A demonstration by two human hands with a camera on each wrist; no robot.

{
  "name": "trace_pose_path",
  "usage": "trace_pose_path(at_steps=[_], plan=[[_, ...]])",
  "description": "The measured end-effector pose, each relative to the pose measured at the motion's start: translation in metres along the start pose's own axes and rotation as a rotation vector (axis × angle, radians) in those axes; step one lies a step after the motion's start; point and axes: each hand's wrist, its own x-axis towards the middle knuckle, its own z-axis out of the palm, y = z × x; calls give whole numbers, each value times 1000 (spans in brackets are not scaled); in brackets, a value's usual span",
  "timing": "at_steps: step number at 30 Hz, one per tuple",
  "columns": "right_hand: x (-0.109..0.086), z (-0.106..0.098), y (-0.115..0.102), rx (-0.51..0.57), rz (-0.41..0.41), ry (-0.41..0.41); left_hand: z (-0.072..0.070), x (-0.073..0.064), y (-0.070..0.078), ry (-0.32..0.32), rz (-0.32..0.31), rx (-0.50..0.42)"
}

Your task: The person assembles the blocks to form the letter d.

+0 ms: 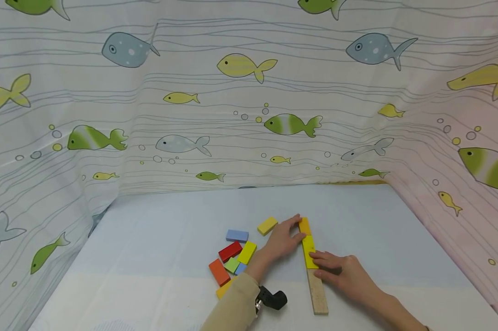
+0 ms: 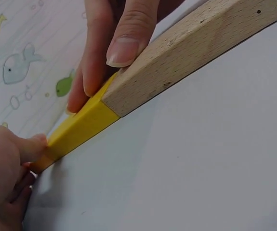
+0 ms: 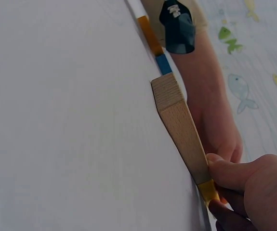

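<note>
A straight row lies on the table: an orange block (image 1: pixel 305 226) at the far end, a yellow section (image 1: pixel 308 250), then a long bare wooden block (image 1: pixel 317 294) nearest me. My left hand (image 1: pixel 281 240) pinches the orange block, one finger at its far end and the thumb by its joint with the yellow. From the right side, my right hand (image 1: pixel 348 276) touches the row with fairly straight fingers on the yellow section. Its thumb (image 2: pixel 125 50) rests along the wooden block's edge, near the yellow joint. In the right wrist view, the wooden block (image 3: pixel 184 139) shows its near end.
Left of my left forearm lie loose blocks: red (image 1: pixel 230 251), orange-red (image 1: pixel 219 272), green (image 1: pixel 232 265), yellow (image 1: pixel 247 253) and several others. A blue block (image 1: pixel 237 236) and a yellow one (image 1: pixel 268 225) lie farther back. A fish-print curtain (image 1: pixel 216 119) surrounds the table (image 1: pixel 162 234).
</note>
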Motion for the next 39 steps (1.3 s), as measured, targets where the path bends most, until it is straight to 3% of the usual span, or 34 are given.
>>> trace_pose_path(at_steps=[10,33,39], plan=[[-1,1,0,-6,-32,18,5,0,-4,47,35,22],[-1,2,2,3,-12,11,8,2,-4,43,-14,-10],[-2,2,3,-17,-74,29,9,3,-3,51,-14,-30]])
